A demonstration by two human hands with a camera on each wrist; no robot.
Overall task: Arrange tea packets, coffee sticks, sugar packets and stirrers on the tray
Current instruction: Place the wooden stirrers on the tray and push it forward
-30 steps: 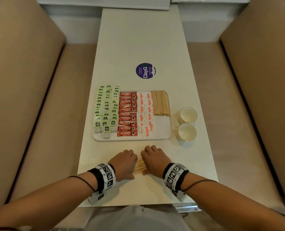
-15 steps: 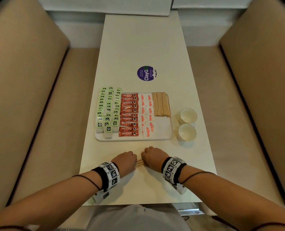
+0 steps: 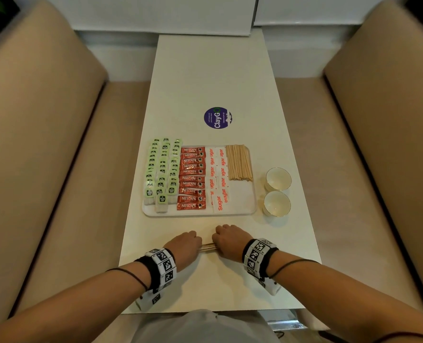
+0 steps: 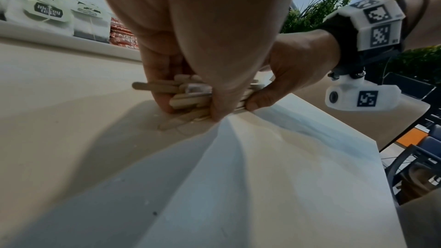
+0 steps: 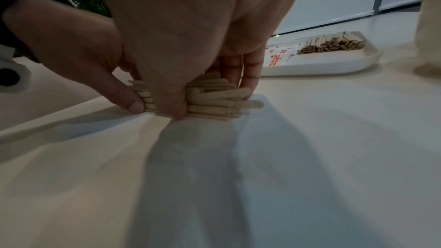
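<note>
A bundle of wooden stirrers [image 3: 208,247] is gripped at both ends, low over the white table [image 3: 212,75] and near its front edge. The left hand [image 3: 184,246] is curled around one end, and the right hand [image 3: 230,241] is curled around the other end. The white tray [image 3: 242,211] is placed just behind the hands. On the tray are seen green tea packets [image 3: 162,169], red coffee sticks [image 3: 191,178], sugar packets [image 3: 219,179] and a second pile of stirrers [image 3: 238,162]. Two cups [image 3: 277,191] are set beside the tray, at its right
</note>
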